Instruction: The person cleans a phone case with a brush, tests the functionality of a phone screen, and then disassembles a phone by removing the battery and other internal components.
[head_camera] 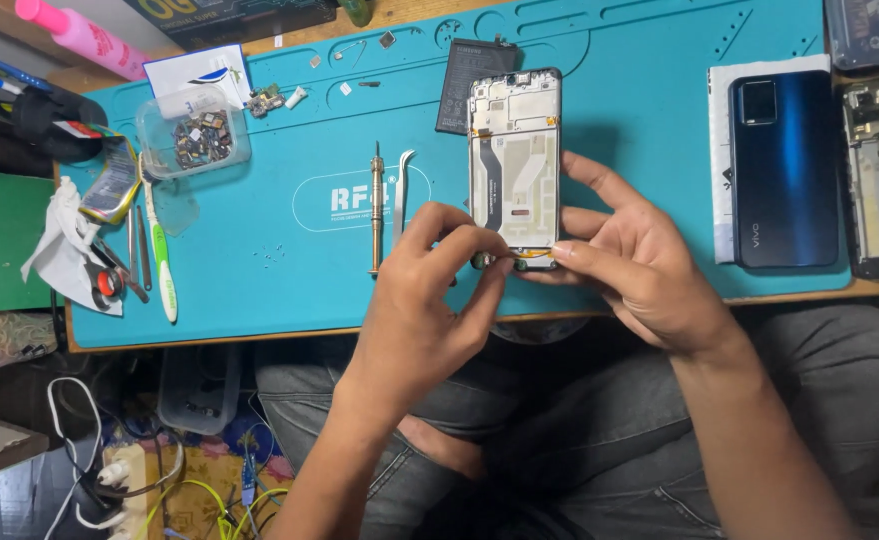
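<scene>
Both pinching at the opened phone frame (515,165) near the worktop's front edge: left hand (421,310) and right hand (631,262) clamped on its bottom end. Light, probably fragile; best held by rigid side rails.

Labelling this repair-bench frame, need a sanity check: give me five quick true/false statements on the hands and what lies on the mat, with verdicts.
1. Both hands work at the bottom end of the opened phone. True: left hand and right hand meet there.
2. The loose black battery lies on the mat beside the phone's top left corner. True.
3. The screwdriver and tweezers are in the left hand. False: both lie on the teal mat, left of the phone.
4. The dark blue phone back lies left of the opened phone. False: it lies to the right.
5. The clear plastic tub holds small parts. True.
</scene>
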